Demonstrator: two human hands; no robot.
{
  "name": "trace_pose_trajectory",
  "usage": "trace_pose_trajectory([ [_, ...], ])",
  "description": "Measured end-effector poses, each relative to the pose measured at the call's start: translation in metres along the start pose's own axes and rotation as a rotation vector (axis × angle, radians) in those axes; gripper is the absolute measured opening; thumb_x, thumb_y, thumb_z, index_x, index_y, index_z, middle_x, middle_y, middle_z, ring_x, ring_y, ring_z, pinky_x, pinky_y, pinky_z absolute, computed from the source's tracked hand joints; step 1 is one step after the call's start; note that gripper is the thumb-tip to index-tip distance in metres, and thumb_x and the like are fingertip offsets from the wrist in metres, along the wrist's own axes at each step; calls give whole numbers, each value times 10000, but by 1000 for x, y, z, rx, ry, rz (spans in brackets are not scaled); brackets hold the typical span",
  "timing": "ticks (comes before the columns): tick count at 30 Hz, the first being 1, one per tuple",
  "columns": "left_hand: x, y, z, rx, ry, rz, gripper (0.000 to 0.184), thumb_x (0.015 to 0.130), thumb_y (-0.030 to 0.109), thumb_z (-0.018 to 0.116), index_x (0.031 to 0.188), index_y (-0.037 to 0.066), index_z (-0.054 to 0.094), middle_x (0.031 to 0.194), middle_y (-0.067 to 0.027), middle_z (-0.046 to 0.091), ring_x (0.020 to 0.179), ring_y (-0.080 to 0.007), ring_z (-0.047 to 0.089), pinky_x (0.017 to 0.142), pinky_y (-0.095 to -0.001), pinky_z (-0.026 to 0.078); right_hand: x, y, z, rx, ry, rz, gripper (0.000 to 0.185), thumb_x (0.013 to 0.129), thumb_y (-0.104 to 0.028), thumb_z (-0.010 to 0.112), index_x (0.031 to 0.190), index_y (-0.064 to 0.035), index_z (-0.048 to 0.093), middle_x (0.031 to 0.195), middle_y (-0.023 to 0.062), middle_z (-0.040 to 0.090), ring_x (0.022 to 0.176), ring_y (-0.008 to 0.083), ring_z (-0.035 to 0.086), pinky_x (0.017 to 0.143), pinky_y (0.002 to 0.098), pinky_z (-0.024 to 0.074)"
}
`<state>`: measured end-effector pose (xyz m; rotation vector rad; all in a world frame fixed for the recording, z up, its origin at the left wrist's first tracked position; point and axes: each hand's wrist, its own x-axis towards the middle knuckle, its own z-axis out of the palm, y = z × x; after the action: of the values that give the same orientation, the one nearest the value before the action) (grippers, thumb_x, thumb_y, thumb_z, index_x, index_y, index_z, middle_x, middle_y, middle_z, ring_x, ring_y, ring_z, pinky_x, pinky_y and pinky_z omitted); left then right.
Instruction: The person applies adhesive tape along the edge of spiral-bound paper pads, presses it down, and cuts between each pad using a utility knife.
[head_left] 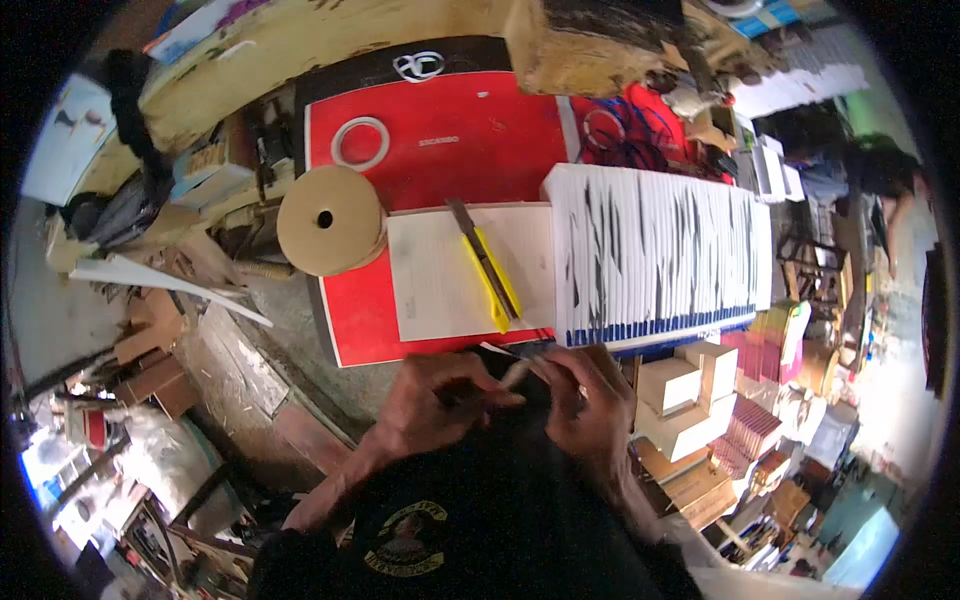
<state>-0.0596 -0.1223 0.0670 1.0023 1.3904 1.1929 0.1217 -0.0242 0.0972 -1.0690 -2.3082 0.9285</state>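
Observation:
My left hand [432, 400] and my right hand [590, 398] are close together in front of my dark shirt, fingers pinched. A thin pale strip [500, 350] shows by the fingertips; what each hand grips is too small to make out. Just beyond them, a yellow box cutter [490, 275] lies slantwise on a pale ruled sheet or pad [420, 265]. Left of it is a round tan roll [328, 225] with a dark centre hole. To the right stands a row of white-edged pads or booklets [660, 250], black streaks and blue marks along their edges.
A red board [440, 140] with a dark border lies under these things. On it rests a white ring [360, 143], perhaps a tape roll. Cardboard boxes [690, 390] and stacked bundles are at the right. Wooden boards [250, 370] lie lower left; a wooden block [590, 50] is at the back.

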Motion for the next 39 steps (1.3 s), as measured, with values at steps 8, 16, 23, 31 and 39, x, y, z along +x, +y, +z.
trace_pose_trajectory([
  [8, -15, 3, -107, 19, 158, -577, 285, 959, 297, 735, 823, 56, 664, 665, -27, 651, 504, -76, 585, 437, -237, 425, -157, 192, -169, -419, -341, 1065, 292, 926, -219, 695, 1120, -1, 717, 905, 125, 693, 814, 236, 623, 724, 392, 496],
  [16, -123, -1, -237, 436, 294, -863, 272, 950, 232, 716, 836, -5, 647, 667, -76, 659, 476, -127, 591, 435, -305, 481, 67, 33, -12, -24, -129, 136, 322, 946, -226, 720, 1177, -9, 661, 1159, 190, 688, 1086, 328, 666, 969, 426, 507],
  [23, -392, -11, -309, 590, 1379, -408, 310, 887, 22, 576, 1193, 2, 620, 1101, -129, 675, 956, -222, 617, 760, -376, 540, 246, 3, 244, 27, -472, -258, 546, 750, -438, 871, 939, 32, 667, 890, 201, 731, 809, 332, 733, 700, 426, 576],
  [31, -313, 126, -270, 981, 1892, 755, 222, 924, 166, 772, 859, -31, 693, 698, -82, 641, 652, -143, 628, 559, -290, 532, 255, -60, 262, 521, -209, -714, 467, 633, -76, 782, 593, -52, 318, 525, 83, 378, 494, 182, 418, 473, 405, 365],
  [39, -99, -109, -250, 509, 1317, -10, 299, 940, 250, 731, 1012, -36, 682, 798, -85, 674, 694, -178, 630, 632, -314, 525, 208, -97, 29, 250, -369, -517, 233, 951, -122, 711, 1106, -6, 580, 994, 108, 694, 876, 161, 701, 787, 304, 577],
])
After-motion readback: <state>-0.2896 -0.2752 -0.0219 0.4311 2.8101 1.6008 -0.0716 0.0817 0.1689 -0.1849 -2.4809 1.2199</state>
